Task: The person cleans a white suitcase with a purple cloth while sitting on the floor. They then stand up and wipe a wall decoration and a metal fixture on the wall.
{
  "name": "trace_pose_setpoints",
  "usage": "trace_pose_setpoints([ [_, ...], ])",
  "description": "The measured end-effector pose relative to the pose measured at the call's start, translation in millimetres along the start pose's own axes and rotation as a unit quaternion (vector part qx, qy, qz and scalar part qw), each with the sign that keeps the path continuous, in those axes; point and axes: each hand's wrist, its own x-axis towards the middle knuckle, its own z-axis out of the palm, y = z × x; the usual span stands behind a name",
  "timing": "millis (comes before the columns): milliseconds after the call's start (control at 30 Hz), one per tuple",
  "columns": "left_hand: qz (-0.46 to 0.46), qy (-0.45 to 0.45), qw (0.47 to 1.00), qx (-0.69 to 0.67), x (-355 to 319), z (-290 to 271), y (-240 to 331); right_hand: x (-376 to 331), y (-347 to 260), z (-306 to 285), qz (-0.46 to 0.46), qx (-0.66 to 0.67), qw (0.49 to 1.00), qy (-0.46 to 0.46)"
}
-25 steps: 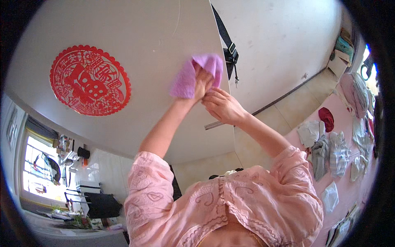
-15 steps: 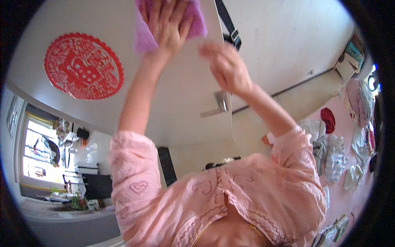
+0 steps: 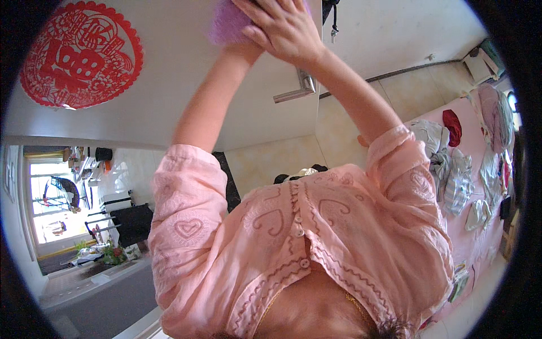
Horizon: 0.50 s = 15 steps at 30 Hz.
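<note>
A fluffy purple cloth point(image 3: 226, 22) lies against the white door point(image 3: 186, 34) at the top of the view, partly cut off by the edge. My left hand point(image 3: 247, 50) is at the cloth, holding it on the door. Its fingers are mostly hidden behind my right hand point(image 3: 288, 31). That right hand crosses over the left with fingers stretched out and slightly apart, resting over the left hand and the cloth. Just below the hands, a metal lever handle point(image 3: 296, 93) sits near the door's edge. To the left, a round red paper-cut decoration point(image 3: 82, 56) is stuck on the door.
Beyond the door edge, a dark strap with keys point(image 3: 333, 28) hangs. On the right, a pink bed cover point(image 3: 468, 237) holds several crumpled clothes point(image 3: 460, 181). At the lower left are a bright window point(image 3: 48, 198), potted plants point(image 3: 113, 254) and a grey surface point(image 3: 101, 305).
My right hand has come leftward and up onto my left hand and the cloth. The cloth has shifted right across the door. The whole view has tilted, so the door and decoration sit higher.
</note>
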Motion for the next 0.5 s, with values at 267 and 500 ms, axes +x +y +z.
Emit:
trace_pose_setpoints([
  [267,-0.100,-0.259,0.934,-0.225,-91,40,37,-147,-35,45,0.086,-0.001,0.969,-0.232],
  [500,-0.109,-0.265,0.938,-0.195,-90,29,15,-117,-49,49,0.141,0.024,0.974,-0.173],
])
